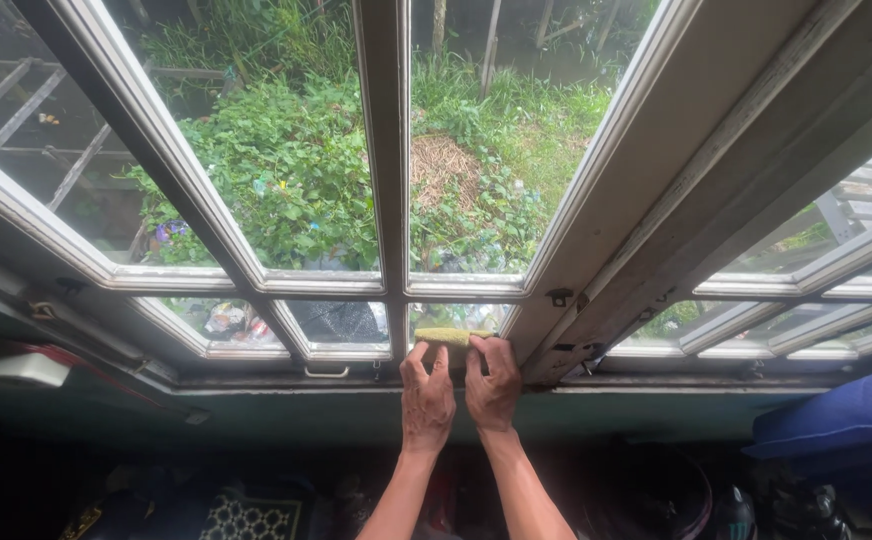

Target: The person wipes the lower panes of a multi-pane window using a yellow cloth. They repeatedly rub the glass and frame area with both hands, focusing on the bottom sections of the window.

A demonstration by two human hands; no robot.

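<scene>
Two hands on sponge, lowest pane

Pressed yellow sponge [453, 337] against small bottom pane [456, 320] beside white mullion [393, 250]. Left hand [427, 400] fingers together, flat below sponge; right hand [493, 385] fingers clamped over its edge. Best kept flat, even pressure, worked into corners.

Both my bare forearms rise from the bottom edge and draw close together toward the wrists. My left hand [427, 398] is held up, back toward me, fingers extended upward and close together, thumb at the side nearest the other hand. My right hand [493, 382] sits just beside it, slightly higher, fingers curled forward at the tips, almost touching the left.
</scene>
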